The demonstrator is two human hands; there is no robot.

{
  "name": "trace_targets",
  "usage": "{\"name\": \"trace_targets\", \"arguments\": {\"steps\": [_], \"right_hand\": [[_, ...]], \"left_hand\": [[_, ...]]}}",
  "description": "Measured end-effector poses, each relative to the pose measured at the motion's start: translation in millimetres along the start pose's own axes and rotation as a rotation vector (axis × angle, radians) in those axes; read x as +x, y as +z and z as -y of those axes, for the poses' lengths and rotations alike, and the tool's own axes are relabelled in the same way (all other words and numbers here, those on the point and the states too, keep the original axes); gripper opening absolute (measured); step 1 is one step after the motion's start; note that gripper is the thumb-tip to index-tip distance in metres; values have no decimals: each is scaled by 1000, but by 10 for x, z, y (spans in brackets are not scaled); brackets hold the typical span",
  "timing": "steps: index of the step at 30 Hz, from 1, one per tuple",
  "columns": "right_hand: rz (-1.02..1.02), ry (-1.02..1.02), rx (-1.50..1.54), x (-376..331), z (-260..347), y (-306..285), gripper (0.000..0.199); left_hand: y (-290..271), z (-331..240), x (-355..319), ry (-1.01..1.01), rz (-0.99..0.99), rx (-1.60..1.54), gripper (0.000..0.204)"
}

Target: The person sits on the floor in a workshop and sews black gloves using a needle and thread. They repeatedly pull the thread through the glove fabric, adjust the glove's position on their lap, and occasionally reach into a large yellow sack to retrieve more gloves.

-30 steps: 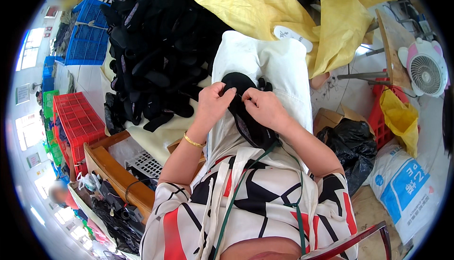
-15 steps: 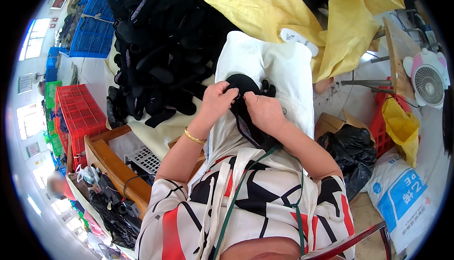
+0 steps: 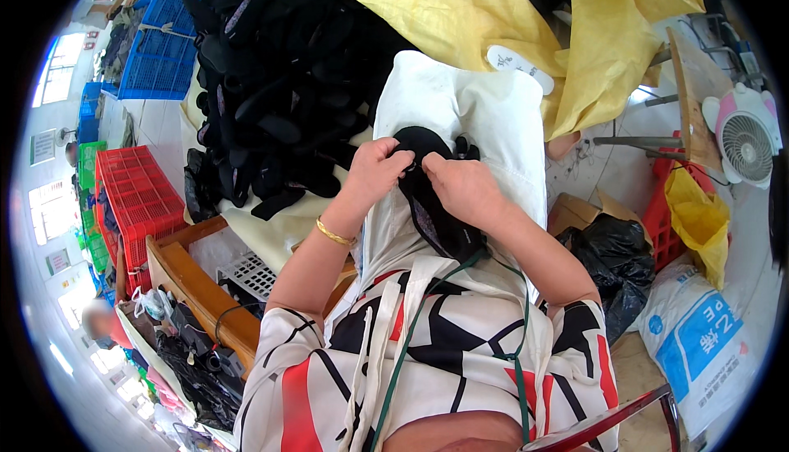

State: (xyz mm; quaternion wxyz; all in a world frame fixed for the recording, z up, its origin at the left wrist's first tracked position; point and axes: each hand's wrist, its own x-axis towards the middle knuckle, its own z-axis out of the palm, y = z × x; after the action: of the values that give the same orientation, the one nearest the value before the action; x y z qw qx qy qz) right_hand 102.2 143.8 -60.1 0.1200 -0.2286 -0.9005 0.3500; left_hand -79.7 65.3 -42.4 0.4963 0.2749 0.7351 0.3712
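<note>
A soft black fabric shoe (image 3: 448,234) lies lengthwise on the white cloth (image 3: 501,107) over my lap, its rounded end pointing away from me. My left hand (image 3: 376,174) pinches the shoe's edge near its opening, thumb and fingers pressed together. Close beside it, my right hand (image 3: 462,189) is closed on the same part of the shoe from the right. The fingertips hide the exact spot they grip. A small dark piece (image 3: 466,148) sits on the cloth just past my right hand.
A large heap of similar black shoes (image 3: 271,107) lies ahead to the left. Yellow sheeting (image 3: 460,12) with a white sole-shaped piece (image 3: 520,70) spreads ahead. Red (image 3: 140,193) and blue crates (image 3: 160,49) and a wooden frame (image 3: 197,288) are left; a fan (image 3: 744,136) and black bag (image 3: 612,259) right.
The near end of the shoe lies flatter and shows more of its length. My hands have shifted slightly while keeping hold near its opening.
</note>
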Motion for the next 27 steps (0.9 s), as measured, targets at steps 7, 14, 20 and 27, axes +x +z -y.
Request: {"name": "trace_targets", "arguments": {"steps": [7,14,20,27], "right_hand": [[-162,-51,-112,-61,23,246,12],[11,-16,-42,-16,-23,61,9],[33,6,104,7,-43,-43,12],[49,35,79,26,-12,-7,13]], "left_hand": [[-66,-60,11,-98,130,-109,21],[-65,-30,15,-91,114,-95,22],[-41,-34,16,-78,97,-94,21],[-62,-54,26,-82,105,-78,22]]}}
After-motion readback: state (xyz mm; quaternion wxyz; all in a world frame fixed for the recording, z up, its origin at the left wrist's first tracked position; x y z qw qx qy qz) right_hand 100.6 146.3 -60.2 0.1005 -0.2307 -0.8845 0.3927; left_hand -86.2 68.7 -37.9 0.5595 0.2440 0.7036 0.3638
